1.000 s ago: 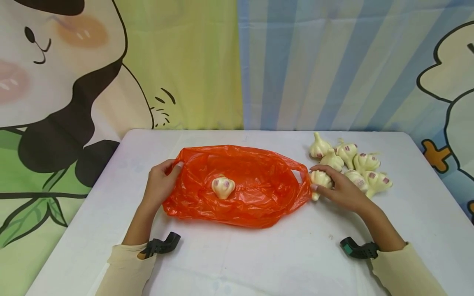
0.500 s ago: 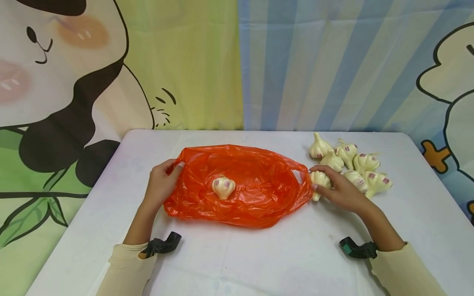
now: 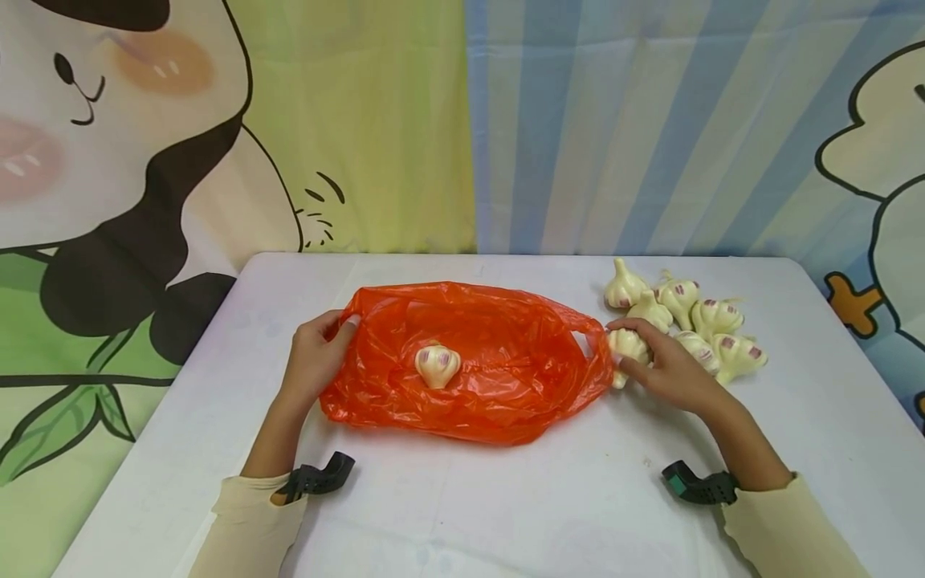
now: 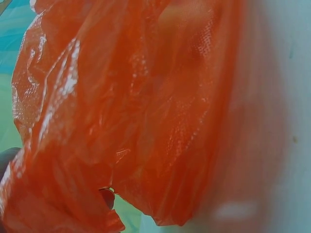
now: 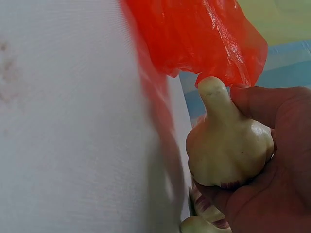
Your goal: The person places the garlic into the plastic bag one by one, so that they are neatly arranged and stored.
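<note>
A thin red plastic bag [image 3: 506, 321] lies spread with its mouth facing up on the white table. One garlic bulb [image 3: 437, 366] rests inside it, left of the middle. My left hand [image 3: 318, 353] pinches the bag's left edge, thumb on top; in the left wrist view the red plastic [image 4: 131, 107] covers most of that hand. At the bag's right handle, my right hand [image 3: 668, 365] grips a second garlic bulb [image 5: 228, 145], thumb along its neck. The bulb's neck and the thumb tip are right at the red handle in the right wrist view.
Several more garlic bulbs [image 3: 679, 301] sit in a cluster at the back right, just beyond the right hand. The white table [image 3: 506, 514] ends at a cartoon-printed curtain [image 3: 390, 120] behind. Each wrist wears a black camera mount [image 3: 318, 475].
Almost nothing differs. The right hand, with its garlic bulb and the bag's handle, has shifted very slightly up and to the right; the left hand keeps its place.
</note>
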### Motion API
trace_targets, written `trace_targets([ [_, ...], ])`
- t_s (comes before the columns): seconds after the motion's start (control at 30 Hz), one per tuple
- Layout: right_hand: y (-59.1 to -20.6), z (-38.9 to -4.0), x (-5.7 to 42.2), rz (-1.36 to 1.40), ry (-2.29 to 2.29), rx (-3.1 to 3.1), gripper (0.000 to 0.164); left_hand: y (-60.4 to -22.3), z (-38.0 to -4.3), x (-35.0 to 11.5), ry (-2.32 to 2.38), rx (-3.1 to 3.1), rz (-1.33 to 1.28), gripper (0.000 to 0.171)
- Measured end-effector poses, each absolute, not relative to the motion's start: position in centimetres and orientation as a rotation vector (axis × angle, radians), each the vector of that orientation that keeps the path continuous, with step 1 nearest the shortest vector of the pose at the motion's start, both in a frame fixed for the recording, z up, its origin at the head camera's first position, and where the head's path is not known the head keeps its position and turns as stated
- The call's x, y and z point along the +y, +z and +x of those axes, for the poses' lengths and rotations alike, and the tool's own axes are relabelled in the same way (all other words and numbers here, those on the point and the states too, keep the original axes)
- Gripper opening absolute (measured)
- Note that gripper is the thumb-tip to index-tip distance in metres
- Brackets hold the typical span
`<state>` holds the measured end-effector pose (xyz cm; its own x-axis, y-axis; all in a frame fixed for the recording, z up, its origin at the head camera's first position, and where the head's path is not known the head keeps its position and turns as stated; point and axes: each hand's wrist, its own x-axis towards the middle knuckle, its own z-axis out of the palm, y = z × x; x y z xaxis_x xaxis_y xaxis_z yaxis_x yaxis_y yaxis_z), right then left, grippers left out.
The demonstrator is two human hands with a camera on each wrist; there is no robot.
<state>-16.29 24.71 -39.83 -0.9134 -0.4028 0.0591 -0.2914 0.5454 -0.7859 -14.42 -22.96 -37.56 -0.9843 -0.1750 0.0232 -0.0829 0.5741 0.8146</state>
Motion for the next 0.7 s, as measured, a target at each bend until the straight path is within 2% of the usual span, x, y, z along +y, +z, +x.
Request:
trace_targets([
  [0.7,-38.1,-16.6,25.1,-0.533,-1.408,2.697,0.044,-37.7,-14.5,-23.1,-1.385,-2.696,0.207,0.047],
])
